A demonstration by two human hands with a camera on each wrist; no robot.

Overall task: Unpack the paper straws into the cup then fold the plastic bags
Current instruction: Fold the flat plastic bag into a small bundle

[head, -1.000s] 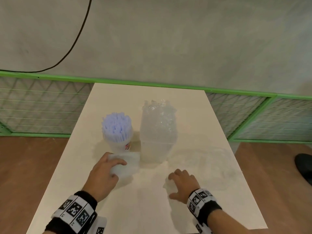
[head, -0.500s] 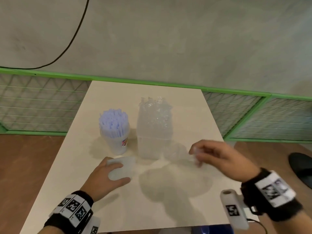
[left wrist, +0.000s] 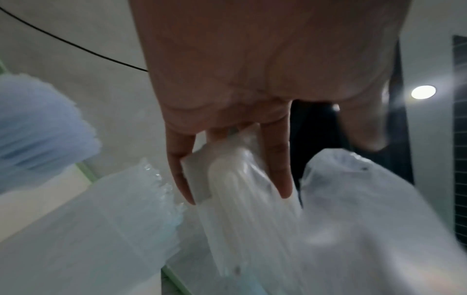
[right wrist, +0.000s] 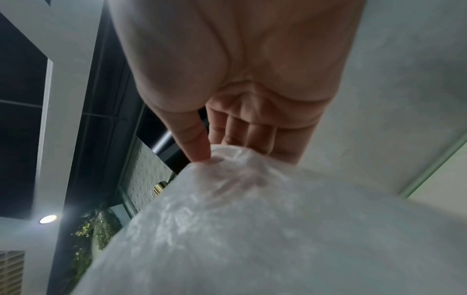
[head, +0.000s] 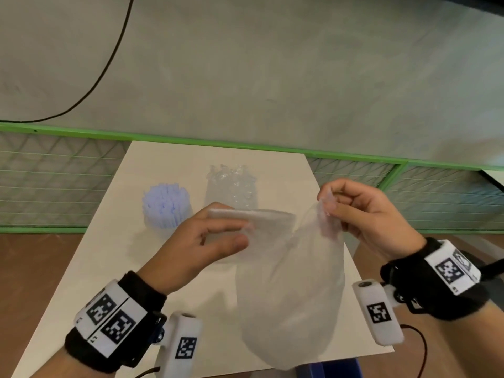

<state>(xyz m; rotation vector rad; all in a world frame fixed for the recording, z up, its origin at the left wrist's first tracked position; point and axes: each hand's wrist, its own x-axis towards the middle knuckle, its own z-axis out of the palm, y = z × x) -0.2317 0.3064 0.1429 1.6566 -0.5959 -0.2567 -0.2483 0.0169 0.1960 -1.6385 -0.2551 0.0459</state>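
Observation:
My right hand pinches the top edge of a large clear plastic bag and holds it hanging above the table; the right wrist view shows the thumb and fingers closed on the bag. My left hand grips a folded plastic bag held flat in the air beside it, seen between the fingers in the left wrist view as the folded bag. A cup of pale blue paper straws stands at the table's left. Behind my hands stands another clear bag, upright and crumpled at the top.
The white table is narrow, with wooden floor on both sides. A green-framed mesh fence runs behind it under a grey wall with a black cable. A blue object sits below the near table edge.
Both hands have risen off the table. My right hand has lifted the large bag up into the air, and my left hand has picked up the folded bag it was pressing.

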